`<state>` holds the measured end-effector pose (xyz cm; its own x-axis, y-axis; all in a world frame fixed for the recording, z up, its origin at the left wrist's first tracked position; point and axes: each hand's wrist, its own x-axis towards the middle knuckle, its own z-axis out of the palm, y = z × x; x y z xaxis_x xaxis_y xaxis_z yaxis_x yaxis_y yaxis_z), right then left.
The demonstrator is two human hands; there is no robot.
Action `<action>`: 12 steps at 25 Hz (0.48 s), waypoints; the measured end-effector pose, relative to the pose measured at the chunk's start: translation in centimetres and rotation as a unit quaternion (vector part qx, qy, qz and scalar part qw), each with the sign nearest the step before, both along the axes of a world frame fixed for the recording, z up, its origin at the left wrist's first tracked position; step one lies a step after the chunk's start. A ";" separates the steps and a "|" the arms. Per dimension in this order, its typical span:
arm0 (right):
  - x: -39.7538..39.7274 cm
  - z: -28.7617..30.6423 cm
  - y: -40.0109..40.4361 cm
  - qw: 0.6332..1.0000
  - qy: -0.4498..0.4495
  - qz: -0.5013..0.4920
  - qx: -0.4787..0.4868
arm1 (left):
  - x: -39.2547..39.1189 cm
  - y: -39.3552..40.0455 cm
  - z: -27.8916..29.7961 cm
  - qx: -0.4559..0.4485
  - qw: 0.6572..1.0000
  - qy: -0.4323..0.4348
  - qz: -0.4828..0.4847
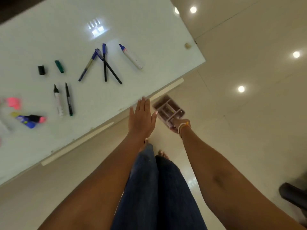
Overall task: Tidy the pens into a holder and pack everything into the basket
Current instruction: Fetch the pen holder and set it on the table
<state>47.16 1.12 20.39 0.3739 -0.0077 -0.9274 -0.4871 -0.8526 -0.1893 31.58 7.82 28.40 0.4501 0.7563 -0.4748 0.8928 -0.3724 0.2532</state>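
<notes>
A pale pink holder [167,109] with several compartments hangs below the table edge, above the floor, and my right hand [178,126] grips its near end. My left hand [142,117] is flat and open beside it, fingers at the table edge, holding nothing. On the white table [116,22] lie three blue-capped pens [103,63], a white marker with a blue cap [131,56], a white marker with a black cap [58,100] and a thin black pen [69,99]. A black cap [41,70] and a green cap [59,66] lie further left. No basket is in view.
Blurred highlighters in pink, blue and yellow [30,120] lie at the table's left edge. A small beige knob [187,45] sits near the table's far corner. My legs in blue jeans [157,188] stand on the glossy cream floor. A dark object [292,195] is at the right.
</notes>
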 end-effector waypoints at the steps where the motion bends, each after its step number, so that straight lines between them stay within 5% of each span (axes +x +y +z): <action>1: -0.3 1.9 -1.4 1.000 -0.003 -0.004 -0.013 | -0.4 -0.6 2.2 -0.037 0.999 -0.004 0.016; 6: -1.8 12.4 -3.9 0.998 -0.008 0.069 -0.008 | -2.0 -3.2 11.0 -0.153 0.977 -0.042 0.141; 12: -5.3 17.4 1.2 0.980 -0.038 0.190 0.039 | -7.2 -2.7 13.2 -0.166 0.960 -0.063 0.215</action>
<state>41.82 2.36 37.75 0.4047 0.2155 -0.8887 -0.1182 -0.9513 -0.2845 24.43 5.07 41.63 0.1996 0.7016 -0.6840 0.9010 0.1431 0.4096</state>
